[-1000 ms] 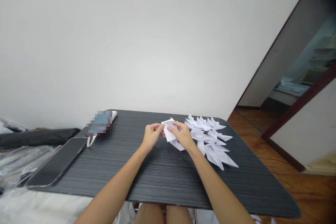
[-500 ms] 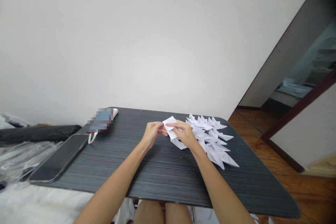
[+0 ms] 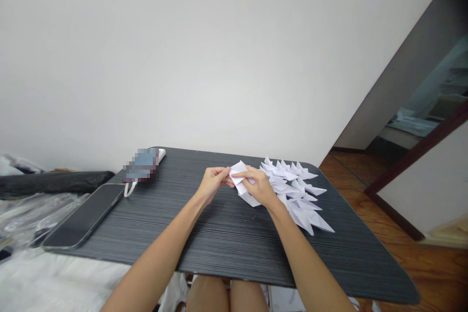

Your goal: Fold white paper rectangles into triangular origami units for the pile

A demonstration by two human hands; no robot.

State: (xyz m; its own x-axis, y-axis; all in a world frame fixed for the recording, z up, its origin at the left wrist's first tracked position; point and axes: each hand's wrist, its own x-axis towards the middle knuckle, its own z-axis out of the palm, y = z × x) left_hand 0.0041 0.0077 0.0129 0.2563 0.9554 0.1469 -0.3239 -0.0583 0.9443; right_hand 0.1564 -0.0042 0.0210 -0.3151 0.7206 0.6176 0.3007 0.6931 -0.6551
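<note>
A small folded square of white paper is held between my two hands above the dark table. My left hand pinches its left corner between thumb and fingers. From the other side my right hand grips the paper, with the thumb lying across its face. Right beside and partly behind the right hand lies a cluster of white folded paper boats, pointed and overlapping. One more folded piece shows just under the right hand, partly covered by it.
A black-screened phone lies along the table's left edge. Behind it sits a blurred-out device with a white cable. A white wall rises at the table's back edge. Clear plastic wrapping lies off to the left.
The left hand's fingers have shifted slightly at the paper's left corner, and the corner looks bent a little differently. The whole view has moved slightly; the rest lies as before.
</note>
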